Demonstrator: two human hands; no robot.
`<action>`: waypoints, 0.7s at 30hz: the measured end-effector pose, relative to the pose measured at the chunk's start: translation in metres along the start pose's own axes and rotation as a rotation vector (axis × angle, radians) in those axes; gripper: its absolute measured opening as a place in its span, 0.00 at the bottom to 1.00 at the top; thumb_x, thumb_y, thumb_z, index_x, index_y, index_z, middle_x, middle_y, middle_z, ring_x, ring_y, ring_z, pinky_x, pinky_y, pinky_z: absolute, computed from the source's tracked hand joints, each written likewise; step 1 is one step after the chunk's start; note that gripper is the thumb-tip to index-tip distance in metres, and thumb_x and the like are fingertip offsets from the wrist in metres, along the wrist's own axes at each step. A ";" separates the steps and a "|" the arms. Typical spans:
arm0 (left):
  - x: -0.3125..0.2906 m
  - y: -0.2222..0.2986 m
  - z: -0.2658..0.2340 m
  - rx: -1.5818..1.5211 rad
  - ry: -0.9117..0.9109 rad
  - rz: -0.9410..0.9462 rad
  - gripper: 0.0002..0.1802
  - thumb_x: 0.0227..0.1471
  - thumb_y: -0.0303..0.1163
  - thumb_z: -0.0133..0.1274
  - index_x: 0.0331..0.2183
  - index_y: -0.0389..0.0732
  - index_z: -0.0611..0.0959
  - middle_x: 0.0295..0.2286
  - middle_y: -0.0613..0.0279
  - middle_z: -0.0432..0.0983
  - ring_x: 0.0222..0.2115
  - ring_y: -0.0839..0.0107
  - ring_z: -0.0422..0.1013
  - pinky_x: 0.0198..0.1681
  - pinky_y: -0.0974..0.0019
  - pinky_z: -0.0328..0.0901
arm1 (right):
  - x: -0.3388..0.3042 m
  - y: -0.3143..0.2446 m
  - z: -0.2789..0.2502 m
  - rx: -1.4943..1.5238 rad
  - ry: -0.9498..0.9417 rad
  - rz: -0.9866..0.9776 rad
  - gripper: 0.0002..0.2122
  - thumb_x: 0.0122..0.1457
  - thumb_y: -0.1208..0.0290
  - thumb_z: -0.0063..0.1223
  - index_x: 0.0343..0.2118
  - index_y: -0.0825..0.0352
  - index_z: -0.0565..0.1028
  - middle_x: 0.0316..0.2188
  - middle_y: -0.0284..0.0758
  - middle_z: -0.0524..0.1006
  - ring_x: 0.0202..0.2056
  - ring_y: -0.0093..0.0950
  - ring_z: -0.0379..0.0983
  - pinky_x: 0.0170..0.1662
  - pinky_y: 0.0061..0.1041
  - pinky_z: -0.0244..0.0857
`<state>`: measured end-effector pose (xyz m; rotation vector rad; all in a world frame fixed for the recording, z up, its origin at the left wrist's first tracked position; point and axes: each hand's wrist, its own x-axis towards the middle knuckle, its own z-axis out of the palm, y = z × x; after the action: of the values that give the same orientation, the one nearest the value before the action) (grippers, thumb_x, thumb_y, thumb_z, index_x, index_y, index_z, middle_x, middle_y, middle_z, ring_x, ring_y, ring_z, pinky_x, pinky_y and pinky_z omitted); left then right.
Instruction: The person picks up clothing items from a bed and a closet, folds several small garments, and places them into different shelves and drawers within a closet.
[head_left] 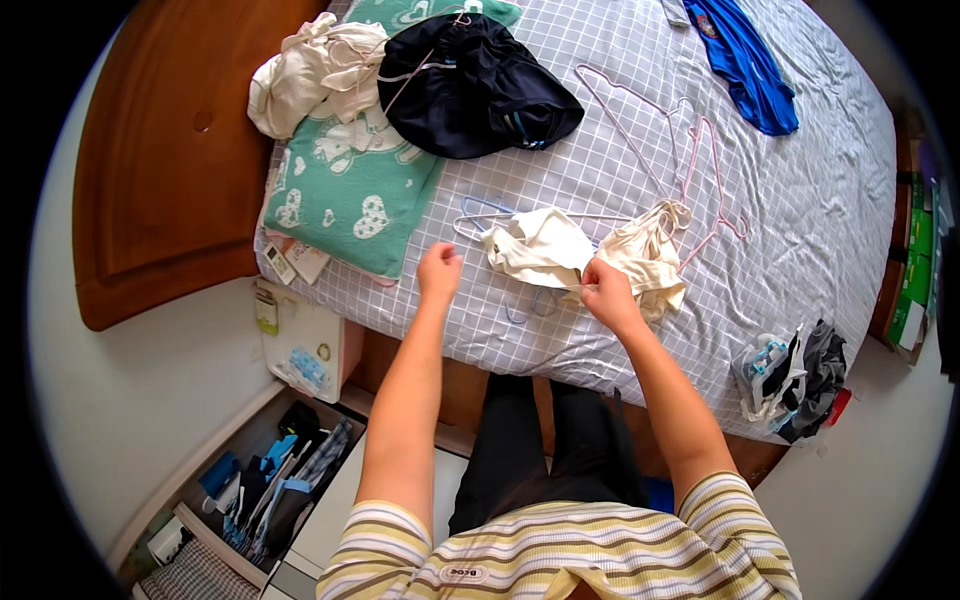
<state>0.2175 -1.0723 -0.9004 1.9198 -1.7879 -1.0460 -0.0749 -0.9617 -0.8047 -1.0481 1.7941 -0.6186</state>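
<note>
My right hand (607, 290) pinches the edge of a cream-white cloth garment (540, 247) lying crumpled on the bed. Bunched cream fabric (650, 255) spreads just to the right of that hand; whether it is one piece with the garment I cannot tell. Over the sheet to the left, my left hand (438, 272) has its fingers curled closed, apart from the garment. What it holds, if anything, is hidden. A blue hanger (485, 206) and a white hanger (463, 226) lie partly under the cloth. Beyond are a white hanger (625, 88) and a pink hanger (716, 165).
Green pillows (345, 200), cream cloth (320, 75) and a dark garment (470, 95) lie at far left. Blue clothing (745, 65) is at far right. Socks or underwear-like pieces (780, 380) pile near the right corner. An open drawer (265, 480) holds clothes.
</note>
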 end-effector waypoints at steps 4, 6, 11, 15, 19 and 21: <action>-0.009 0.001 0.086 0.064 0.068 -0.013 0.23 0.38 0.34 0.63 0.39 0.39 0.76 0.33 0.55 0.77 0.33 0.59 0.73 0.39 0.61 0.68 | -0.012 -0.010 -0.024 -0.140 -0.046 0.065 0.13 0.45 0.83 0.48 0.33 0.62 0.75 0.22 0.42 0.73 0.27 0.40 0.70 0.33 0.33 0.64; 0.002 0.001 0.102 0.163 0.201 0.032 0.25 0.38 0.33 0.63 0.41 0.39 0.75 0.35 0.55 0.77 0.34 0.57 0.73 0.40 0.59 0.68 | -0.019 -0.003 -0.031 -0.359 -0.099 -0.124 0.15 0.45 0.83 0.50 0.36 0.60 0.77 0.27 0.42 0.73 0.32 0.40 0.71 0.37 0.35 0.65; 0.029 -0.022 0.086 -0.044 0.150 -0.391 0.17 0.41 0.28 0.58 0.37 0.40 0.75 0.26 0.57 0.77 0.27 0.59 0.73 0.34 0.59 0.67 | -0.026 -0.004 -0.045 -0.574 -0.284 -0.125 0.10 0.42 0.82 0.50 0.30 0.70 0.78 0.29 0.46 0.75 0.37 0.42 0.72 0.41 0.35 0.66; 0.023 -0.010 0.044 -0.657 0.083 -0.511 0.06 0.47 0.25 0.49 0.32 0.39 0.73 0.22 0.60 0.73 0.24 0.69 0.70 0.30 0.66 0.66 | -0.021 0.020 -0.049 -0.863 -0.427 -0.090 0.02 0.38 0.81 0.52 0.17 0.69 0.75 0.24 0.45 0.75 0.32 0.42 0.73 0.38 0.35 0.68; 0.006 0.025 -0.015 -1.214 -0.097 -0.531 0.04 0.52 0.25 0.42 0.33 0.40 0.69 0.20 0.62 0.68 0.22 0.73 0.68 0.28 0.69 0.66 | -0.025 -0.010 -0.069 -0.702 -0.354 -0.139 0.04 0.39 0.81 0.52 0.21 0.68 0.76 0.24 0.43 0.74 0.32 0.40 0.72 0.37 0.34 0.67; -0.003 0.032 -0.040 -1.183 -0.241 -0.483 0.06 0.52 0.25 0.42 0.36 0.40 0.69 0.20 0.62 0.68 0.24 0.73 0.69 0.30 0.68 0.67 | -0.022 -0.034 -0.076 -0.576 -0.298 -0.216 0.06 0.39 0.82 0.53 0.24 0.68 0.77 0.25 0.42 0.74 0.32 0.40 0.72 0.37 0.34 0.67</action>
<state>0.2222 -1.0848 -0.8513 1.4206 -0.4236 -1.9394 -0.1262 -0.9624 -0.7356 -1.6412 1.6363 -0.0458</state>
